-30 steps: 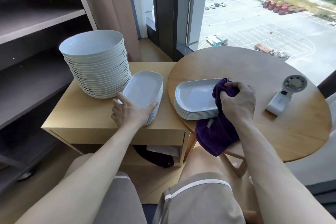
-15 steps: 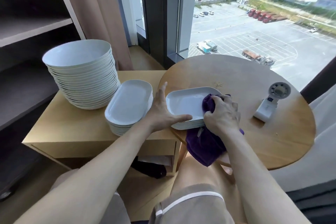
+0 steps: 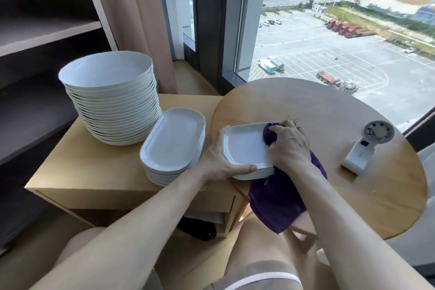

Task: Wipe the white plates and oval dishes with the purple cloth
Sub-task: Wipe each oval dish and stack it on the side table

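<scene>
The purple cloth (image 3: 277,202) hangs over the near edge of the round worktop (image 3: 329,113). Its top is bunched in the right hand (image 3: 290,146), whose fingers (image 3: 279,130) are clenched round it on the top white plate (image 3: 244,148). The left hand (image 3: 220,162), only reaching half a second ago, now grasps that stack's left rim. The stacked oval dishes (image 3: 174,139) sit just beside it, with the piled bowls (image 3: 108,75) beyond.
</scene>
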{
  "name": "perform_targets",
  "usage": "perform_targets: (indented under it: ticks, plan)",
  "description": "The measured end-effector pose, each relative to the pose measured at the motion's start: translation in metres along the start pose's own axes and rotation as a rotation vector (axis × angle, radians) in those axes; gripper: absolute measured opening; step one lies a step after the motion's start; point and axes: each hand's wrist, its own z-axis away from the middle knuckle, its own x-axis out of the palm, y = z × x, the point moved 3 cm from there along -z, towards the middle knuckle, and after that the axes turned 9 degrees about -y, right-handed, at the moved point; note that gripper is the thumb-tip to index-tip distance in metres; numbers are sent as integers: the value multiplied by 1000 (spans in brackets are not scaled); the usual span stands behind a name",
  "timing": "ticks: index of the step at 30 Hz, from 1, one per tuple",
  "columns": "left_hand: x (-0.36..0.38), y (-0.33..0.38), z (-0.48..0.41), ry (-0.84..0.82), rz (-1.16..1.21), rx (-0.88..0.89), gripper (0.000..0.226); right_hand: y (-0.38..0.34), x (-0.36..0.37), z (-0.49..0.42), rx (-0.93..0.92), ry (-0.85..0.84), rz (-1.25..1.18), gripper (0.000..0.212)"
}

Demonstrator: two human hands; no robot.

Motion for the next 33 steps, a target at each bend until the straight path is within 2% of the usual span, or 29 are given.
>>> perform_targets:
  ticks: [4, 9, 15, 19, 22, 26, 29, 33]
  plan:
    - [3, -2, -1, 36, 29, 5, 124, -20, 11, 3, -187, -7, -31, 47]
    - [4, -2, 2, 54, 45, 48, 126, -52, 24, 6, -380, -184, -115, 61]
    - [-2, 5, 8, -7, 7, 13, 111, -53, 10, 9, -395, -377, -98, 70]
    - [-9, 10, 9, -30, -132, -39, 121, -63, 3, 18, -395, -433, -22, 55]
    - [-9, 8, 6, -38, -228, -68, 129, -68, 0, 28, -379, -438, -7, 43]
    - [-10, 10, 7, -43, -227, -92, 129, -56, -5, 39, -319, -425, -34, 42]
    - [-10, 12, 7, -59, -188, -85, 131, -34, -5, 46, -277, -332, -91, 33]
    - [-10, 7, 5, -80, -149, -88, 131, 12, -19, 43, -133, -152, -13, 33]
